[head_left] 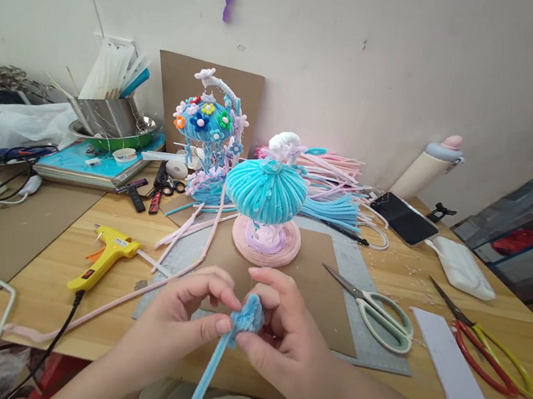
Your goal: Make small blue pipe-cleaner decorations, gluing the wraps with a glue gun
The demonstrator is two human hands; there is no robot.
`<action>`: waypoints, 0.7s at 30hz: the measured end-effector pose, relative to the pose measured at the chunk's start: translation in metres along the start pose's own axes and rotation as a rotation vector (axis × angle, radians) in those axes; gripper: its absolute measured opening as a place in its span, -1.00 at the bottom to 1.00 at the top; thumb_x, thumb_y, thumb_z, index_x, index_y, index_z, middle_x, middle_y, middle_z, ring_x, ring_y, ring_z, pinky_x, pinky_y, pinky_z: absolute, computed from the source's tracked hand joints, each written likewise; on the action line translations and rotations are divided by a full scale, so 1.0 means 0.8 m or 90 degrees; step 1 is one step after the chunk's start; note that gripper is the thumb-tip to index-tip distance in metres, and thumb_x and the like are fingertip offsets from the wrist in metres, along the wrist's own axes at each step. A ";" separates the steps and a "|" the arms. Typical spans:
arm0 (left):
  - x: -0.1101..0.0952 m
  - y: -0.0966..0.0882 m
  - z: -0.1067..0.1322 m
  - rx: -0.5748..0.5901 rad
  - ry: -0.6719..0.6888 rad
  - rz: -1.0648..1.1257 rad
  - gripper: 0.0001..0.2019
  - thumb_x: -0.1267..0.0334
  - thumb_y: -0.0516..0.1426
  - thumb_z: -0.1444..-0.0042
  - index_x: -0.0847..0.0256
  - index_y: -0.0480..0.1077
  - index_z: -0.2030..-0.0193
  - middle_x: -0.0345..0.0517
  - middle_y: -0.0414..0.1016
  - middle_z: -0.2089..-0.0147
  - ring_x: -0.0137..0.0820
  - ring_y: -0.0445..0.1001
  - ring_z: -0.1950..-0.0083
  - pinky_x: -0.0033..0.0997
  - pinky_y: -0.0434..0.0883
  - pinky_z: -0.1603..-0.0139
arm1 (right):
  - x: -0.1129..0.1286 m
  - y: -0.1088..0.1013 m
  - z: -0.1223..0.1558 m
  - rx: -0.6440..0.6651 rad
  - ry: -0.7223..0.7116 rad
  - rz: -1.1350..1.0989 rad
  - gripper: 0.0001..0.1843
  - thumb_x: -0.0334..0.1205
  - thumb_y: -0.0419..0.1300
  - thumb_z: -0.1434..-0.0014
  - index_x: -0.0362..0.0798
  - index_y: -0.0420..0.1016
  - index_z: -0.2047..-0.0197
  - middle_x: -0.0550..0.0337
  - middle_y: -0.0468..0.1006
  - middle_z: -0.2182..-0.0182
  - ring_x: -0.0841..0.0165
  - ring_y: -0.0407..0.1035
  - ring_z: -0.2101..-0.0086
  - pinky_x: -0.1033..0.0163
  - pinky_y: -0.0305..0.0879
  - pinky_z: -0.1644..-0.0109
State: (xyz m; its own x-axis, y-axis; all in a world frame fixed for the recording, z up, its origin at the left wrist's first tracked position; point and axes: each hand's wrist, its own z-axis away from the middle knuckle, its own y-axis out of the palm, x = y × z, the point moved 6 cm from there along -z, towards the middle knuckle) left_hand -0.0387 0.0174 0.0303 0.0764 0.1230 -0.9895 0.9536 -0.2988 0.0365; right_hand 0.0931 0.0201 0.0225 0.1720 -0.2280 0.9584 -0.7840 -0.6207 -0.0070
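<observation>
My left hand [181,321] and my right hand [285,337] meet at the near edge of the wooden table [435,287]. Both pinch a light blue fuzzy pipe cleaner [248,315], whose end is coiled into a small ball between my fingertips. Its straight tail runs down towards my lap. Just beyond my hands stands a blue pipe-cleaner mushroom shape [267,189] with a white top on a pink round base [265,243]. It rests on a brown cardboard sheet [319,282] over a grey cutting mat [360,275].
A yellow glue gun [105,258] lies left, its black cord dropping off the edge. Pale green scissors [377,311] and red-and-yellow scissors [485,349] lie right, with a white paper strip [452,367]. Behind: a flowered blue craft piece [209,130], pipe cleaner bundles [338,191], a phone [402,218].
</observation>
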 end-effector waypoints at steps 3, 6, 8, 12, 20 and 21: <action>0.003 0.001 -0.003 0.010 -0.014 0.011 -0.91 0.23 0.25 -0.03 0.09 0.50 0.29 -0.19 0.32 0.29 -0.40 0.36 0.24 -0.41 0.28 0.20 | -0.003 0.001 -0.001 0.002 0.019 -0.051 -0.35 -0.44 0.13 -0.15 0.30 -0.02 -0.17 0.36 0.24 0.38 0.50 0.17 0.44 0.34 0.17 0.35; 0.004 0.001 -0.007 0.001 -0.020 0.018 -0.90 0.21 0.26 0.00 0.12 0.52 0.31 -0.17 0.34 0.30 -0.38 0.39 0.25 -0.39 0.31 0.20 | -0.007 0.000 -0.001 0.001 0.057 -0.115 -0.38 -0.40 0.14 -0.16 0.23 -0.02 -0.17 0.35 0.26 0.38 0.50 0.19 0.43 0.33 0.17 0.33; 0.005 -0.001 -0.010 -0.012 -0.021 0.011 -0.89 0.21 0.27 0.02 0.13 0.54 0.32 -0.15 0.35 0.30 -0.37 0.39 0.26 -0.40 0.32 0.22 | -0.008 -0.001 -0.002 -0.011 0.085 -0.148 -0.39 -0.37 0.16 -0.16 0.20 -0.02 -0.17 0.34 0.28 0.38 0.51 0.20 0.43 0.33 0.17 0.33; 0.007 -0.003 -0.017 -0.019 -0.031 0.022 -0.87 0.19 0.28 0.04 0.14 0.56 0.33 -0.14 0.35 0.31 -0.38 0.38 0.28 -0.43 0.34 0.27 | -0.010 -0.004 -0.005 -0.027 0.115 -0.210 -0.38 -0.29 0.21 -0.15 0.20 -0.01 -0.17 0.34 0.30 0.34 0.52 0.22 0.42 0.34 0.18 0.33; 0.011 0.000 -0.019 0.037 -0.072 0.078 -0.86 0.22 0.31 0.07 0.15 0.57 0.32 -0.13 0.34 0.29 -0.38 0.39 0.27 -0.44 0.36 0.28 | -0.004 -0.002 -0.010 -0.015 0.126 -0.303 -0.37 -0.27 0.27 -0.11 0.10 0.02 -0.15 0.31 0.40 0.33 0.55 0.28 0.43 0.39 0.20 0.35; 0.011 0.000 -0.020 0.038 -0.074 0.081 -0.86 0.23 0.31 0.07 0.15 0.57 0.32 -0.14 0.34 0.29 -0.39 0.39 0.27 -0.44 0.36 0.28 | -0.004 -0.002 -0.010 -0.015 0.129 -0.311 -0.37 -0.25 0.28 -0.10 0.09 0.03 -0.14 0.33 0.40 0.35 0.57 0.26 0.46 0.42 0.18 0.39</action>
State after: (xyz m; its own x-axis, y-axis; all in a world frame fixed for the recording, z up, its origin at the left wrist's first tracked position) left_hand -0.0333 0.0333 0.0240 0.1585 -0.0279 -0.9870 0.9191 -0.3611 0.1578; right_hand 0.0890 0.0279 0.0220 0.4041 0.2347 0.8841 -0.6548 -0.6006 0.4588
